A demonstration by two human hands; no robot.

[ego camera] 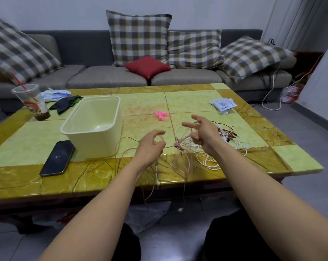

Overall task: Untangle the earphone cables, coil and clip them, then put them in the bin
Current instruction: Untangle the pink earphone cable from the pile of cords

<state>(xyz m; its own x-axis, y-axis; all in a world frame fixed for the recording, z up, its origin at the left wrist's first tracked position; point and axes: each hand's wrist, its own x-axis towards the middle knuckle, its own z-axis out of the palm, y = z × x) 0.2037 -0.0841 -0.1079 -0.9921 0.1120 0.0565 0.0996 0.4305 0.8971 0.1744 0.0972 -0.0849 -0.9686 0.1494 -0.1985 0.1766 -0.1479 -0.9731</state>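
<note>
The pale pink cable (169,147) hangs just below centre of the frame, held over the near edge of the table (197,98), with its strands drawn into a small knot (177,146) between the two hands and loose loops trailing left and down past the table edge. The left hand (151,146) has its fingers curled, thumb and forefinger pinching the strand that leads into the knot. The right hand (202,132) shows forefinger and middle finger stretched out and spread, while its lower fingers look curled on strands running from the knot, though just which strands it grips is hard to tell. The step in hand appears to be loosening that knot, and it should go best by keeping slack in it: pulling the hands apart would likely tighten it, so ease one loop open and feed the free end back through. Right of centre a pile (223,135) of white and red cables lies touching the pink loops and may snag. The pink clips (160,114) wait above centre, and the bin (95,144) stands left of centre.
</note>
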